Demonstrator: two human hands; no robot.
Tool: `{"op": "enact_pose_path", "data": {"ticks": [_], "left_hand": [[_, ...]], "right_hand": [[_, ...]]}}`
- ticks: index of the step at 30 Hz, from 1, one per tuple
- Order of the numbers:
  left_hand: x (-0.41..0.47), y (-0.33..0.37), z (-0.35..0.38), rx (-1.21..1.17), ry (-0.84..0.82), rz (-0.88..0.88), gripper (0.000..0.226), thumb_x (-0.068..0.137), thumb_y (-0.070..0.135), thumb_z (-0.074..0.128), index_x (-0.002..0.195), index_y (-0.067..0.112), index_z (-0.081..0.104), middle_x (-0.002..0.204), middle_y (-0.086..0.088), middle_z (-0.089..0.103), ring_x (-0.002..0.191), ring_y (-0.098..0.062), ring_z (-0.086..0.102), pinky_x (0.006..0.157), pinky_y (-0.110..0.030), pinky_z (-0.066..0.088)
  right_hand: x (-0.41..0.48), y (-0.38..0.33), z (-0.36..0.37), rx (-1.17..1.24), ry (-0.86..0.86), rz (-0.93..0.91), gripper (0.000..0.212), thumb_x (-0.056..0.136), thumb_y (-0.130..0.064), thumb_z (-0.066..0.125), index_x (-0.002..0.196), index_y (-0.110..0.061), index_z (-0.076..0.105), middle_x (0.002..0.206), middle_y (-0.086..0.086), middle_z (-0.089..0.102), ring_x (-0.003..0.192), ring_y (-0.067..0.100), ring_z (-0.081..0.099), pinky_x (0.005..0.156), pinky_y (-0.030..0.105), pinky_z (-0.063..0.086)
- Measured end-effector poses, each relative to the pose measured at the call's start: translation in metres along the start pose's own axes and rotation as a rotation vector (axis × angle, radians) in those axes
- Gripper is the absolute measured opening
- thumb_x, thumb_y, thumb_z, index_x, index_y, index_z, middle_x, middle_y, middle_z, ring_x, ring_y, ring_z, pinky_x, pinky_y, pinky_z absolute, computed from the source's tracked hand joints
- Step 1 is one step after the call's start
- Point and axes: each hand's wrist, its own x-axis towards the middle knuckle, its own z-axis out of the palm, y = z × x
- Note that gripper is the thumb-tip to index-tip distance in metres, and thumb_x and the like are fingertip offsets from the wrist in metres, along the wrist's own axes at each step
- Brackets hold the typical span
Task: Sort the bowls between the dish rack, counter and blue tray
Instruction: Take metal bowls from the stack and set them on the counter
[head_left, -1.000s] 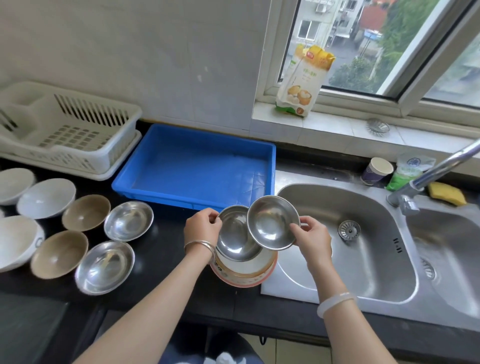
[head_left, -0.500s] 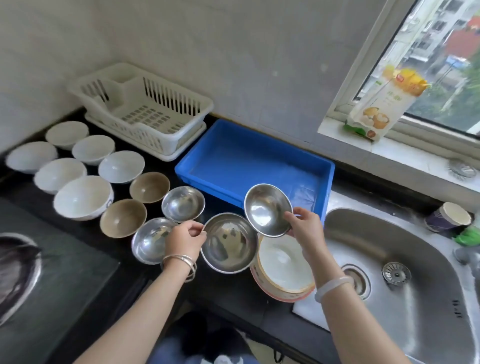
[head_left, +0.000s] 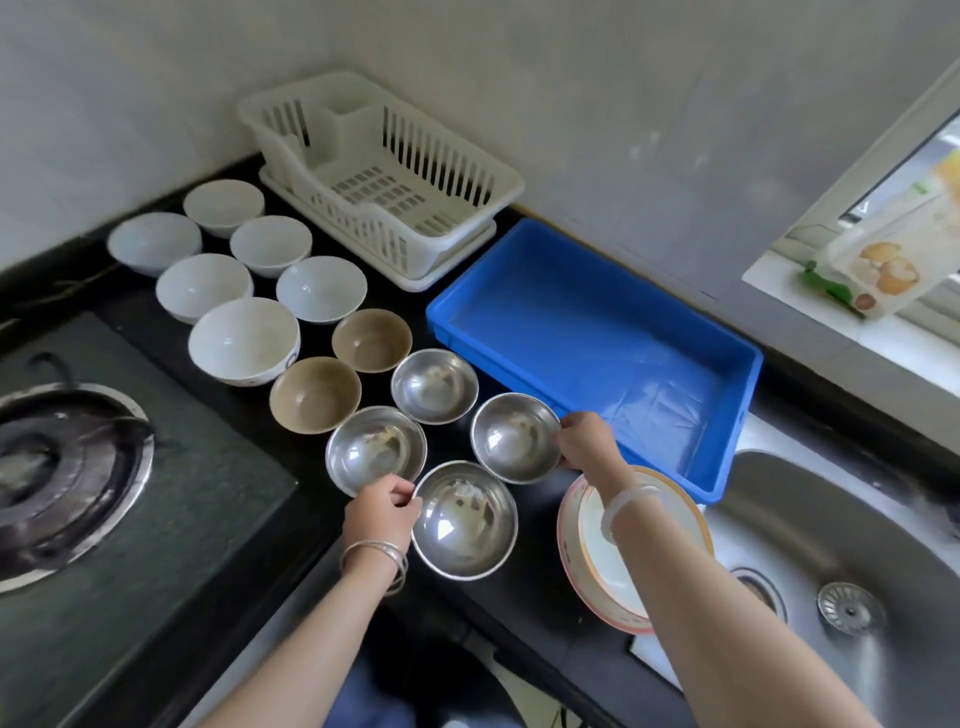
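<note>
Inspection runs from left to right. A gas burner (head_left: 67, 467) occupies the far left of the black worktop (head_left: 524, 582). Beside it we record six white bowls (head_left: 204, 287) standing upright in two rows, the largest white bowl (head_left: 243, 340) nearest us. Just to their right stand two tan bowls (head_left: 315, 395), upright and close together. Behind the bowls, against the wall, sits the white dish rack (head_left: 379, 171), with no bowl in it.

Four steel bowls follow in a tight cluster. Two unheld steel bowls (head_left: 434, 385) sit on the worktop next to the tan pair. The left hand (head_left: 382, 512) pinches the left rim of the near steel bowl (head_left: 464, 519), its fingers (head_left: 402, 491) curled and clamped on the edge. The right hand (head_left: 584, 444) grips the right rim of the farther steel bowl (head_left: 516, 437), fingers (head_left: 563, 431) closed on it. We cannot tell whether either held bowl fully rests on the worktop.

The blue tray (head_left: 727, 358) lies just right of the cluster and holds no bowl. A pink-rimmed plate (head_left: 576, 566) sits partly under the right forearm, at the edge of the steel sink (head_left: 831, 519). A printed packet (head_left: 883, 270) leans on the windowsill.
</note>
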Motion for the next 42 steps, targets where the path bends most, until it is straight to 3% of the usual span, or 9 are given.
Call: {"op": "enact_pose_path", "data": {"ticks": [2,6,9,17,21,29,35,39,42], "left_hand": [[-0.002,-0.001,0.001,-0.013,0.029,-0.006,0.006,0.079,0.013,0.065,0.083,0.009,0.066,0.074,0.002,0.062,0.077,-0.016,0.058,0.069,-0.021,0.039],[-0.005,-0.018,-0.002,-0.061,0.071,-0.061,0.006,0.078,0.013,0.067,0.075,0.012,0.062,0.071,0.003,0.061,0.073,-0.016,0.057,0.067,-0.022,0.038],[-0.005,-0.037,-0.002,-0.09,0.074,-0.106,0.009,0.078,0.014,0.068,0.073,0.014,0.06,0.07,0.001,0.061,0.071,-0.017,0.057,0.067,-0.023,0.039],[0.001,-0.036,0.003,-0.137,-0.013,-0.166,0.009,0.076,0.02,0.07,0.078,0.017,0.062,0.075,0.0,0.066,0.078,-0.023,0.064,0.07,-0.027,0.048],[0.001,-0.035,0.005,-0.293,-0.11,-0.315,0.007,0.075,0.011,0.069,0.081,0.012,0.066,0.082,-0.009,0.07,0.083,-0.032,0.068,0.076,-0.044,0.058],[0.004,-0.035,0.007,-0.444,-0.097,-0.392,0.003,0.077,0.008,0.067,0.079,0.009,0.069,0.076,-0.01,0.069,0.076,-0.028,0.066,0.068,-0.037,0.059],[0.006,-0.034,0.008,-0.45,-0.066,-0.39,0.01,0.077,0.01,0.067,0.085,0.004,0.07,0.08,-0.013,0.07,0.074,-0.028,0.066,0.073,-0.042,0.059],[0.004,-0.034,0.008,-0.413,-0.059,-0.364,0.004,0.076,0.012,0.066,0.076,0.013,0.069,0.076,-0.007,0.071,0.076,-0.028,0.069,0.078,-0.045,0.058],[0.002,-0.032,0.005,-0.365,-0.037,-0.319,0.016,0.077,0.011,0.063,0.066,0.023,0.065,0.075,-0.008,0.07,0.083,-0.033,0.068,0.083,-0.046,0.056]], "right_hand": [[0.004,-0.001,0.002,0.028,0.006,0.011,0.013,0.074,0.002,0.045,0.067,-0.006,0.052,0.068,0.013,0.052,0.067,0.024,0.049,0.06,0.032,0.045],[0.007,0.005,0.03,0.053,-0.035,0.075,0.012,0.076,0.003,0.047,0.068,-0.004,0.052,0.076,0.014,0.054,0.073,0.025,0.054,0.08,0.05,0.055],[0.006,0.006,0.049,0.022,-0.07,0.126,0.01,0.077,0.001,0.048,0.073,-0.004,0.054,0.077,0.015,0.055,0.073,0.025,0.054,0.082,0.049,0.055],[0.015,-0.003,0.035,0.061,-0.08,0.141,0.013,0.087,-0.009,0.056,0.074,-0.008,0.057,0.074,0.008,0.057,0.065,0.02,0.057,0.047,0.026,0.049],[0.016,-0.005,0.034,0.098,-0.077,0.144,0.016,0.086,-0.009,0.057,0.07,-0.01,0.057,0.076,0.009,0.058,0.064,0.02,0.059,0.042,0.023,0.047],[0.016,-0.003,0.037,0.217,-0.078,0.18,0.016,0.089,-0.004,0.055,0.074,-0.01,0.057,0.086,0.008,0.055,0.071,0.019,0.057,0.043,0.024,0.05],[0.016,-0.002,0.039,0.343,-0.063,0.193,0.009,0.09,-0.002,0.053,0.096,-0.003,0.061,0.103,0.015,0.056,0.087,0.026,0.058,0.062,0.033,0.055],[0.013,-0.003,0.037,0.359,-0.078,0.196,0.008,0.09,-0.004,0.054,0.096,-0.003,0.06,0.104,0.016,0.057,0.088,0.025,0.06,0.056,0.029,0.054],[0.012,-0.004,0.035,0.344,-0.097,0.177,0.008,0.09,-0.007,0.053,0.091,-0.004,0.06,0.098,0.016,0.059,0.09,0.026,0.061,0.07,0.034,0.058]]}}
